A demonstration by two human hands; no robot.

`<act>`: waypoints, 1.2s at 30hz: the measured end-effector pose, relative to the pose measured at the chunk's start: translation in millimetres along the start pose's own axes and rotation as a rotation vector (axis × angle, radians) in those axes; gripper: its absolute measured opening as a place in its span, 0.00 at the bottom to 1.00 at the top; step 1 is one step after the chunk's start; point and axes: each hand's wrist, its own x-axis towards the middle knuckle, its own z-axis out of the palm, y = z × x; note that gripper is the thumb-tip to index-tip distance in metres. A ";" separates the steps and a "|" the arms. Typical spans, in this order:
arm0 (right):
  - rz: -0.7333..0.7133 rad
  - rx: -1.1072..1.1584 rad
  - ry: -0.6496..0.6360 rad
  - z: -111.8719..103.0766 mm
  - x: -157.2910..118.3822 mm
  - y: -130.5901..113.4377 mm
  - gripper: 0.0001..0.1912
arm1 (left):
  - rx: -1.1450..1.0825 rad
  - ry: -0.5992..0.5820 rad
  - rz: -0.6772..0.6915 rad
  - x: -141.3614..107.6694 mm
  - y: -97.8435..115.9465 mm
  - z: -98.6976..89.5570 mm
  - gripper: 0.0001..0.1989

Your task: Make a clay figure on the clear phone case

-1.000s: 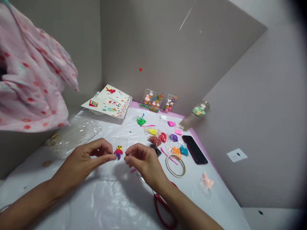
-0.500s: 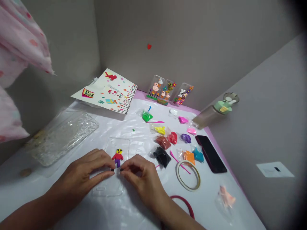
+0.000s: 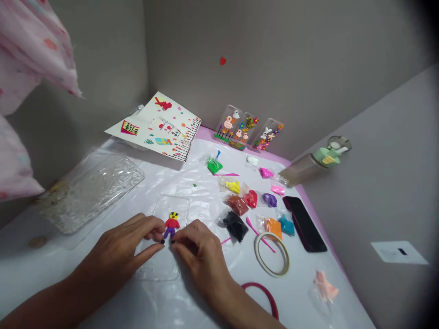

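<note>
A clear phone case (image 3: pixel 164 269) lies flat on the table. On it is a small clay figure (image 3: pixel 172 224) with a yellow head, black eyes, red top and purple legs set apart. My left hand (image 3: pixel 137 240) is closed in a pinch on a small black clay ball (image 3: pixel 162 241), by the foot of the figure's left-hand leg. From the other side my right hand (image 3: pixel 199 246) pinches a second black clay piece (image 3: pixel 173 242) at the other leg's end. Fingertips partly cover this piece, so whether it touches the leg is unclear.
Right of my hands lie bagged clays, including black (image 3: pixel 235 226) and orange (image 3: pixel 273 227), a tape roll (image 3: pixel 257 260) and a phone (image 3: pixel 305 224). A bottle (image 3: pixel 302 169) stands behind. Left are clear cases (image 3: pixel 99 192); decorated cases (image 3: pixel 228 123) lean on the wall.
The view has shifted slightly, moving most things rightward. The figure's purple legs look more spread than before. Both hands still pinch near the feet, and the left one's black ball shows more clearly.
</note>
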 end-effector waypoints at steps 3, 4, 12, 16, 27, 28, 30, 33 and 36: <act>0.000 -0.008 0.001 1.8 0.4 1.1 0.13 | -0.022 0.002 0.007 0.6 -0.5 2.8 0.05; 0.001 -0.012 0.002 2.3 0.4 1.4 0.13 | -0.025 0.002 0.003 0.9 -0.9 3.6 0.04; 0.004 -0.015 0.026 3.7 -0.5 1.6 0.13 | -0.025 -0.007 0.007 2.4 -1.7 4.9 0.03; -0.004 -0.038 0.016 2.6 -0.4 1.4 0.12 | -0.028 -0.011 0.036 2.1 -0.8 5.1 0.06; 0.010 -0.005 0.002 0.9 0.0 2.5 0.12 | -0.023 0.001 0.115 2.3 5.1 7.0 0.08; 0.011 -0.004 0.005 0.9 0.1 2.2 0.12 | -0.028 0.001 0.114 2.6 6.4 6.8 0.08; 0.008 0.000 0.012 0.8 0.3 1.7 0.12 | -0.039 0.002 0.119 3.1 7.9 7.0 0.09; 0.005 0.004 0.016 0.7 0.6 1.3 0.13 | -0.046 0.024 0.125 3.0 6.1 8.5 0.08; 0.004 0.000 0.016 0.4 0.5 1.1 0.13 | -0.052 0.048 0.121 2.0 1.3 10.2 0.04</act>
